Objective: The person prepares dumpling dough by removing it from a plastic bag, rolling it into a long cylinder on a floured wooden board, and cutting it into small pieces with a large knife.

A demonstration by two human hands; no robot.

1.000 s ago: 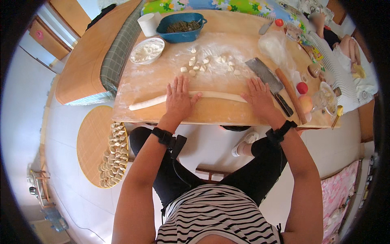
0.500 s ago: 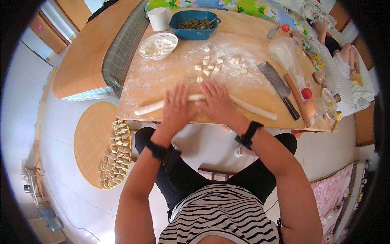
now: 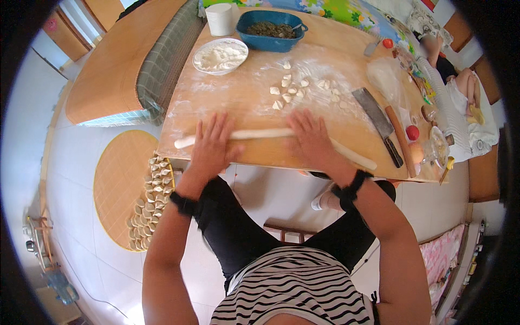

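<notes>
Pale dough, rolled into a long rope (image 3: 260, 133), runs left to right along the near side of the floury worktop (image 3: 181, 116), its right part bending toward the edge. Both hands lie across it, palms down, open and gripping nothing: the left hand (image 3: 212, 146) nearer its left end, the right hand (image 3: 311, 135), blurred, past the middle; how firmly they press, I cannot tell. Beyond sit small dough pieces (image 3: 287, 91); rightward, a cleaver (image 3: 374, 111) and wooden rod (image 3: 400, 141). Lower left, a round tray (image 3: 119, 184) carries dumplings (image 3: 157, 189).
</notes>
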